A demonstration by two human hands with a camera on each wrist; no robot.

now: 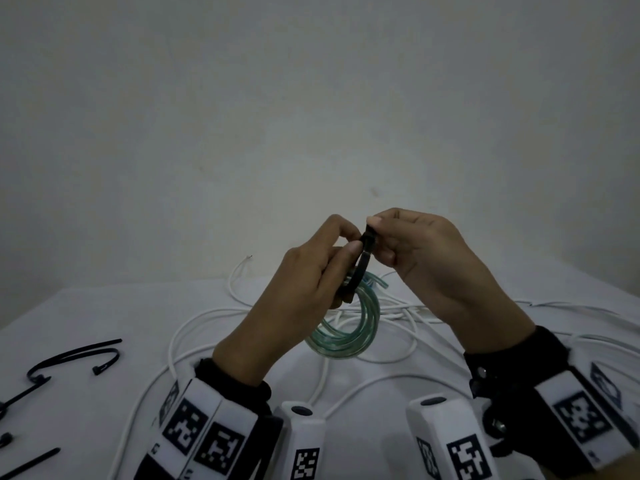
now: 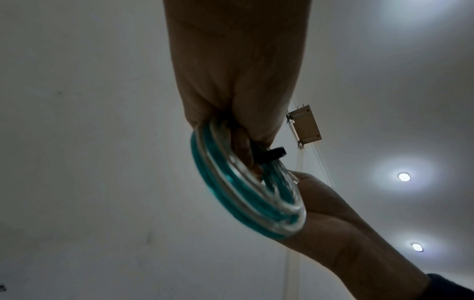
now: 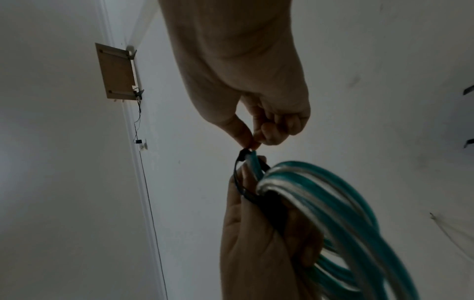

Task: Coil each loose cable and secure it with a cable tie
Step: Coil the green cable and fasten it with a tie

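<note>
A coil of clear green cable (image 1: 349, 327) hangs above the table, gripped at its top by my left hand (image 1: 332, 258). A black cable tie (image 1: 363, 261) is looped round the coil's top strands. My right hand (image 1: 381, 237) pinches the upper end of the tie between thumb and forefinger, just beside my left fingertips. The left wrist view has the coil (image 2: 243, 194) under my curled fingers, with the tie's head (image 2: 271, 154) sticking out. From the right wrist, the tie (image 3: 241, 178) wraps the green strands (image 3: 333, 203) below my pinching fingertips (image 3: 252, 142).
Loose white cable (image 1: 194, 334) sprawls in loops over the white table (image 1: 86, 306) beneath and behind the hands. Several spare black cable ties (image 1: 76, 358) lie at the left edge. A bare wall stands behind the table.
</note>
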